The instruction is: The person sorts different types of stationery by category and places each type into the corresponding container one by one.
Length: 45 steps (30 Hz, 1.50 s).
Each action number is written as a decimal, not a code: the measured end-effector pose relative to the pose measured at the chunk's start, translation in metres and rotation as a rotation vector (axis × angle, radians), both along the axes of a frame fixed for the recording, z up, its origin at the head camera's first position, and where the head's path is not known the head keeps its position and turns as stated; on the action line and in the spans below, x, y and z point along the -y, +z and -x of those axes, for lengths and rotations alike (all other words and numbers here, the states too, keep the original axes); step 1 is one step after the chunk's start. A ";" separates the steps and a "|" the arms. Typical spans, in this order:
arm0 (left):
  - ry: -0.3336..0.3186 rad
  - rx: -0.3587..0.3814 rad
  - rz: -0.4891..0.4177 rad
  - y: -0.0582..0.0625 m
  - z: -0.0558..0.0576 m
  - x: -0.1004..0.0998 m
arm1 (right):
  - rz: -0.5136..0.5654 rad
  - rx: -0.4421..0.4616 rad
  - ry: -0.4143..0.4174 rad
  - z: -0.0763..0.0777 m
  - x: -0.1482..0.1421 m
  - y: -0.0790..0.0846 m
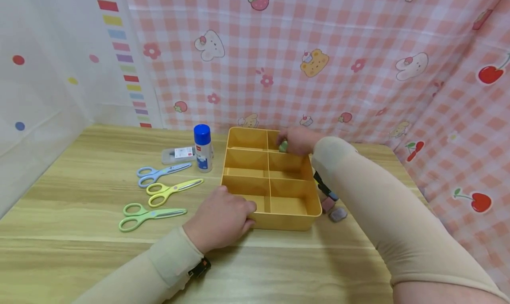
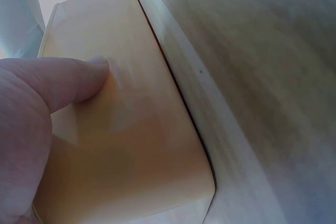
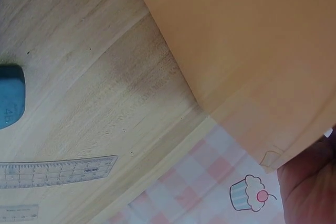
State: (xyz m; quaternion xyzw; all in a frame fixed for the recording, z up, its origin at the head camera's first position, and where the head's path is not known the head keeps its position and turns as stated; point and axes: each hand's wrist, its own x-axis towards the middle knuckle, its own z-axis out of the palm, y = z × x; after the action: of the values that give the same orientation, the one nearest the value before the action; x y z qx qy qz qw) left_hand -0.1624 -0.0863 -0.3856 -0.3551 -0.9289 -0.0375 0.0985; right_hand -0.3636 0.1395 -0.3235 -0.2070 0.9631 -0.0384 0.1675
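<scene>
Both curled, my left hand (image 1: 223, 215) grips the twelve-to-six-long box (image 1: 287, 222) at seven o'clock; my right hand (image 1: 301, 140) pinches a green block (image 1: 283, 146) at its one-o'clock compartment (image 1: 272, 140).

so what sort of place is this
Probably a stationery or craft desk, perhaps in a small draped booth: a wood-grain tabletop holds three pairs of scissors and a divided yellow tray, and cartoon-print checked fabric hangs behind it.
</scene>
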 end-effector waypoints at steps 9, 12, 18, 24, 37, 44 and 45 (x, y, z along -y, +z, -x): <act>0.001 0.006 0.012 0.001 0.001 0.000 | 0.002 0.000 -0.004 -0.002 0.002 0.002; 0.004 0.021 0.015 0.001 0.001 0.000 | 0.009 0.005 -0.010 -0.002 0.002 0.001; 0.009 0.021 0.012 0.001 0.000 0.000 | 0.030 0.016 -0.021 -0.001 0.001 -0.001; 0.005 0.020 0.004 0.002 0.000 0.000 | 0.040 -0.003 0.043 -0.002 -0.002 0.000; 0.001 0.022 0.005 0.000 0.000 -0.001 | 0.313 0.011 -0.095 -0.027 -0.039 0.027; 0.003 0.020 0.014 0.001 -0.001 -0.001 | 0.470 -0.131 -0.292 -0.064 -0.084 0.032; 0.004 0.020 0.014 0.002 -0.001 0.000 | 0.486 -0.137 -0.313 -0.070 -0.091 0.031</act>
State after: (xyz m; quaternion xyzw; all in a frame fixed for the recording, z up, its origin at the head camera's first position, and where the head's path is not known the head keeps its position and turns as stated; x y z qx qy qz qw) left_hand -0.1617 -0.0859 -0.3841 -0.3536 -0.9307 -0.0342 0.0868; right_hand -0.2940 0.2304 -0.2929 -0.0921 0.9549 -0.2794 0.0398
